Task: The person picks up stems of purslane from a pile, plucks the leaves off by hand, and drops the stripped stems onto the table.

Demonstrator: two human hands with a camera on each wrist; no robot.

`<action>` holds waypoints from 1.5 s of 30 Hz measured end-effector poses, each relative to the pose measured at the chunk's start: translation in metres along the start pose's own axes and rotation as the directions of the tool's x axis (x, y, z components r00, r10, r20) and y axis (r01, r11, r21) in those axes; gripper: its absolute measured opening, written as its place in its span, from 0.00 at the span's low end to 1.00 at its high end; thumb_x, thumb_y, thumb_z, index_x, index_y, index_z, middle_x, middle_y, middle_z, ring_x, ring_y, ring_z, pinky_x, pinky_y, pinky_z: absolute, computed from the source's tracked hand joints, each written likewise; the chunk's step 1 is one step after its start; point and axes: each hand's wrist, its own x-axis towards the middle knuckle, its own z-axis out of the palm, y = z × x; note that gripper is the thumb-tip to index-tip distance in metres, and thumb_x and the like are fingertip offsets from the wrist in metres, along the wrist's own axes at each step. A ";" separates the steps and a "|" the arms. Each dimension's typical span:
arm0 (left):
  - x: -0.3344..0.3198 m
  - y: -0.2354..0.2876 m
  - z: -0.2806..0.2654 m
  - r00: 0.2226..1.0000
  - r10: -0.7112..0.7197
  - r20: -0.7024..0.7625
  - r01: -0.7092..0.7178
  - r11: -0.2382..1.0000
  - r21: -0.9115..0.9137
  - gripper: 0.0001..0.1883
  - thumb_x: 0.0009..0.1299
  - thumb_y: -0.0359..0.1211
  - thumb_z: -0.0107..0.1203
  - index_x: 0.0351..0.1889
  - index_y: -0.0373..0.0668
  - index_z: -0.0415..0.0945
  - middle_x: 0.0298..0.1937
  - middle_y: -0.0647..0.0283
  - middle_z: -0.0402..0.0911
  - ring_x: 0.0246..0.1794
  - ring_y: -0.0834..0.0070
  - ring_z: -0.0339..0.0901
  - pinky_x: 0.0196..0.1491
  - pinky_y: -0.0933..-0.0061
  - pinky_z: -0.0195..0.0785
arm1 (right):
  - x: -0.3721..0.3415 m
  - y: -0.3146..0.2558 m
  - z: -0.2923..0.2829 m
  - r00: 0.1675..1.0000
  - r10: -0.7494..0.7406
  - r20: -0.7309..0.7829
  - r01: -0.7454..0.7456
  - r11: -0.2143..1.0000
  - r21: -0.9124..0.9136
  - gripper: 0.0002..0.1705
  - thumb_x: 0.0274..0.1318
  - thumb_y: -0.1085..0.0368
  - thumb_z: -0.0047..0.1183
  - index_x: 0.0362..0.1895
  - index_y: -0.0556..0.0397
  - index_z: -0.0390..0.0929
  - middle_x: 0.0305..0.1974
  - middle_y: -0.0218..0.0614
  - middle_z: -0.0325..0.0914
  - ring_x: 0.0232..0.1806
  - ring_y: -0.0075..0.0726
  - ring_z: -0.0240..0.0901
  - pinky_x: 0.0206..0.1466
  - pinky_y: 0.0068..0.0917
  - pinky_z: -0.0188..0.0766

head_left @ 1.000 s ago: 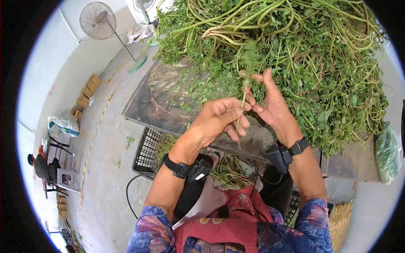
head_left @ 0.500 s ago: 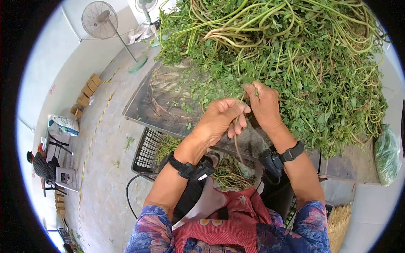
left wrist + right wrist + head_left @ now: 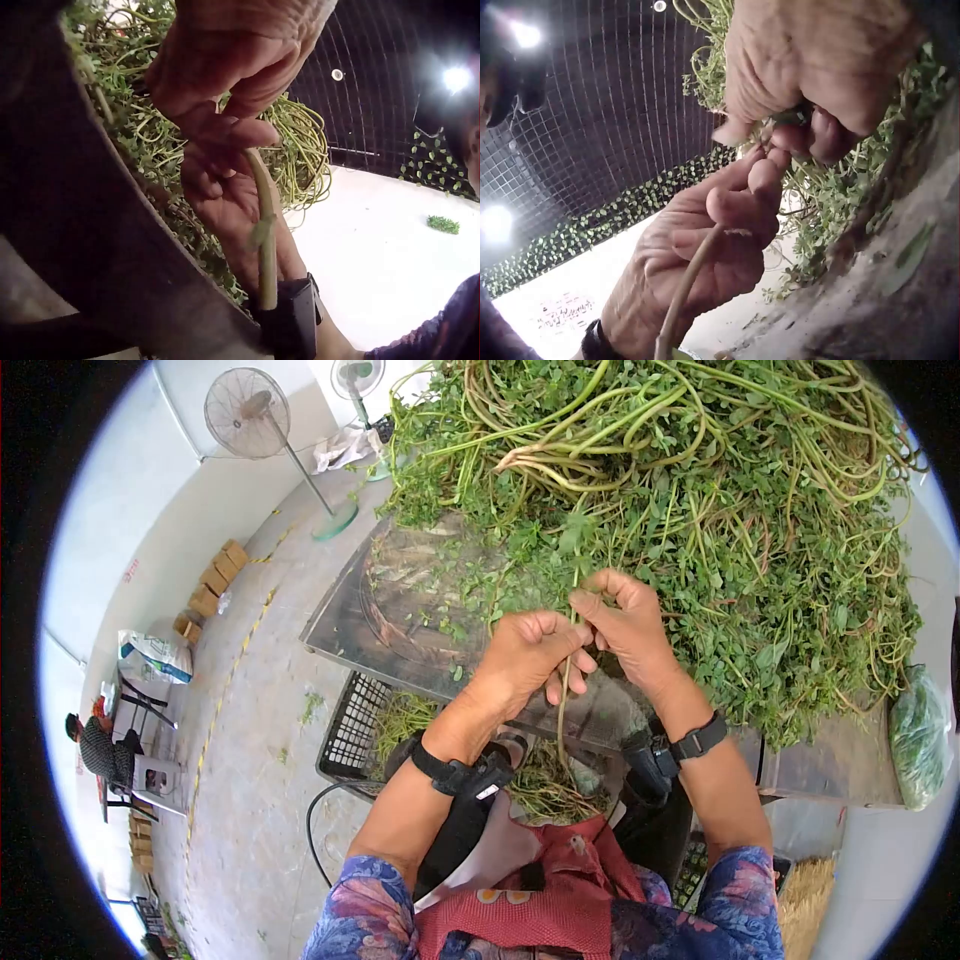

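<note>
My left hand (image 3: 522, 662) pinches a long leafy green stem (image 3: 562, 710) between thumb and fingers. The stem's bare lower end hangs below that hand, thick and pale in the left wrist view. Just above and to the right, my right hand (image 3: 630, 628) pinches the same stem near its leafy upper part, fingers curled. Bits of green leaf show between its fingers in the right wrist view, where the fingertips of both hands meet. Beyond them a large heap of leafy stems (image 3: 690, 560) covers much of the dark table (image 3: 400, 645).
Under the table edge stands a black crate (image 3: 345, 735) with stems in it; more cut stems (image 3: 550, 790) lie by my lap. A filled plastic bag (image 3: 918, 745) sits at the right end. Off left are a standing fan (image 3: 245, 415), cardboard boxes (image 3: 210, 580) and a seated person (image 3: 105, 760).
The right hand's fingers were spread beside the stem; they have since closed in a pinch on it and come down nearer the left hand. The left hand has kept its hold throughout.
</note>
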 end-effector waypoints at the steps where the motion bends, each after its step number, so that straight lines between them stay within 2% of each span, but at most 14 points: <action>1: 0.001 -0.001 0.000 1.000 0.004 0.002 -0.004 1.000 0.004 0.10 0.68 0.33 0.52 0.36 0.33 0.74 0.23 0.59 0.79 0.16 0.78 0.77 0.11 0.86 0.63 | 0.002 0.003 0.000 0.998 -0.041 -0.049 0.035 0.992 -0.123 0.11 0.54 0.60 0.55 0.30 0.56 0.75 0.21 0.26 0.72 0.20 0.12 0.63 0.16 0.13 0.55; 3: 0.003 -0.003 0.001 1.000 0.021 -0.017 -0.021 1.000 0.012 0.10 0.68 0.33 0.51 0.35 0.32 0.74 0.23 0.58 0.79 0.16 0.78 0.76 0.11 0.86 0.63 | 0.005 0.010 -0.001 0.995 -0.071 -0.062 0.061 0.986 -0.154 0.11 0.54 0.61 0.55 0.26 0.56 0.75 0.19 0.29 0.73 0.18 0.12 0.63 0.17 0.13 0.57; 5: 0.002 -0.002 0.000 1.000 0.019 0.004 -0.019 1.000 0.011 0.10 0.68 0.33 0.51 0.35 0.32 0.74 0.22 0.58 0.79 0.15 0.78 0.76 0.11 0.86 0.62 | 0.009 0.019 -0.004 0.883 -0.454 -0.116 0.334 0.783 -0.525 0.13 0.55 0.61 0.53 0.25 0.57 0.74 0.17 0.27 0.70 0.17 0.14 0.62 0.16 0.13 0.56; 6: 0.001 -0.002 0.000 1.000 0.014 0.022 -0.015 1.000 0.009 0.10 0.68 0.33 0.51 0.35 0.32 0.74 0.22 0.58 0.79 0.15 0.78 0.76 0.11 0.86 0.62 | 0.011 0.017 -0.008 0.882 -0.455 -0.118 0.333 0.782 -0.526 0.13 0.55 0.61 0.53 0.25 0.57 0.74 0.17 0.27 0.70 0.17 0.14 0.62 0.16 0.13 0.56; 8: -0.002 -0.002 0.004 1.000 0.011 0.025 -0.011 1.000 0.017 0.10 0.69 0.32 0.50 0.35 0.32 0.74 0.22 0.58 0.79 0.15 0.78 0.76 0.11 0.86 0.62 | 0.015 0.011 -0.021 0.942 -0.024 -0.334 0.009 0.999 -0.045 0.13 0.57 0.59 0.52 0.28 0.57 0.73 0.21 0.31 0.71 0.18 0.18 0.63 0.14 0.14 0.54; 12: -0.003 -0.002 0.003 1.000 0.001 0.026 -0.001 1.000 -0.001 0.10 0.69 0.33 0.50 0.35 0.32 0.74 0.21 0.58 0.79 0.15 0.77 0.76 0.11 0.85 0.63 | 0.010 -0.002 -0.024 0.985 0.152 -0.083 -0.102 0.897 0.430 0.21 0.60 0.47 0.46 0.40 0.54 0.69 0.35 0.38 0.72 0.19 0.23 0.65 0.13 0.15 0.50; 15: -0.002 -0.001 0.001 0.999 -0.002 0.043 0.003 1.000 -0.030 0.10 0.69 0.33 0.51 0.35 0.32 0.74 0.22 0.58 0.79 0.15 0.77 0.76 0.12 0.85 0.63 | 0.001 -0.012 -0.008 0.988 0.154 -0.018 -0.129 0.879 0.460 0.26 0.58 0.41 0.44 0.39 0.54 0.70 0.33 0.37 0.72 0.20 0.23 0.65 0.13 0.13 0.49; 26: 0.001 -0.005 0.005 0.998 -0.028 0.050 0.024 0.996 0.082 0.11 0.69 0.34 0.50 0.36 0.34 0.74 0.21 0.61 0.78 0.15 0.78 0.75 0.12 0.85 0.62 | 0.006 0.003 -0.011 0.994 0.102 -0.041 -0.082 0.935 0.344 0.13 0.55 0.57 0.55 0.31 0.53 0.72 0.22 0.27 0.70 0.15 0.16 0.61 0.14 0.10 0.50; 29: 0.004 -0.006 0.003 1.000 0.005 0.025 -0.006 0.999 0.040 0.11 0.70 0.34 0.49 0.37 0.34 0.74 0.20 0.62 0.77 0.13 0.80 0.73 0.11 0.86 0.61 | 0.007 0.009 -0.009 0.993 0.068 -0.094 -0.050 0.983 0.179 0.12 0.55 0.59 0.55 0.28 0.54 0.74 0.19 0.25 0.70 0.14 0.14 0.60 0.14 0.12 0.51; 32: 0.005 -0.003 0.002 0.999 0.027 0.024 -0.027 1.000 0.007 0.11 0.70 0.34 0.48 0.37 0.33 0.74 0.19 0.63 0.77 0.11 0.82 0.71 0.10 0.87 0.59 | 0.010 0.015 -0.009 0.958 -0.199 -0.206 0.152 0.963 -0.222 0.11 0.56 0.61 0.54 0.26 0.55 0.75 0.16 0.24 0.69 0.14 0.14 0.59 0.15 0.13 0.52; 35: -0.002 0.001 0.002 0.999 0.014 0.028 -0.014 1.000 -0.007 0.11 0.70 0.33 0.48 0.37 0.32 0.75 0.18 0.63 0.77 0.10 0.83 0.70 0.09 0.87 0.57 | 0.016 0.007 -0.023 0.918 0.026 -0.396 0.019 0.994 0.110 0.13 0.58 0.60 0.51 0.26 0.55 0.74 0.18 0.25 0.69 0.13 0.17 0.57 0.13 0.14 0.49; 37: -0.004 0.001 0.002 1.000 -0.009 0.026 0.010 1.000 -0.025 0.11 0.70 0.33 0.48 0.37 0.32 0.75 0.18 0.63 0.77 0.10 0.83 0.69 0.08 0.87 0.56 | 0.014 0.006 -0.032 0.984 0.053 -0.171 0.007 0.944 0.330 0.15 0.59 0.55 0.51 0.32 0.54 0.72 0.23 0.29 0.71 0.15 0.19 0.59 0.12 0.12 0.48; 40: -0.002 0.000 0.001 1.000 0.005 0.025 -0.004 1.000 -0.030 0.11 0.70 0.33 0.48 0.37 0.31 0.75 0.18 0.62 0.77 0.09 0.84 0.69 0.07 0.87 0.54 | 0.007 -0.009 -0.021 0.966 0.216 -0.141 -0.122 0.865 0.487 0.19 0.58 0.49 0.50 0.37 0.52 0.69 0.27 0.32 0.70 0.18 0.19 0.62 0.12 0.11 0.47; 45: -0.001 -0.002 -0.003 1.000 -0.012 0.016 0.011 1.000 0.029 0.11 0.70 0.32 0.48 0.36 0.33 0.75 0.18 0.63 0.77 0.09 0.85 0.68 0.08 0.88 0.53 | 0.003 -0.010 -0.012 0.995 0.098 0.029 -0.101 0.910 0.403 0.26 0.56 0.47 0.53 0.50 0.52 0.68 0.27 0.29 0.67 0.18 0.17 0.60 0.13 0.11 0.45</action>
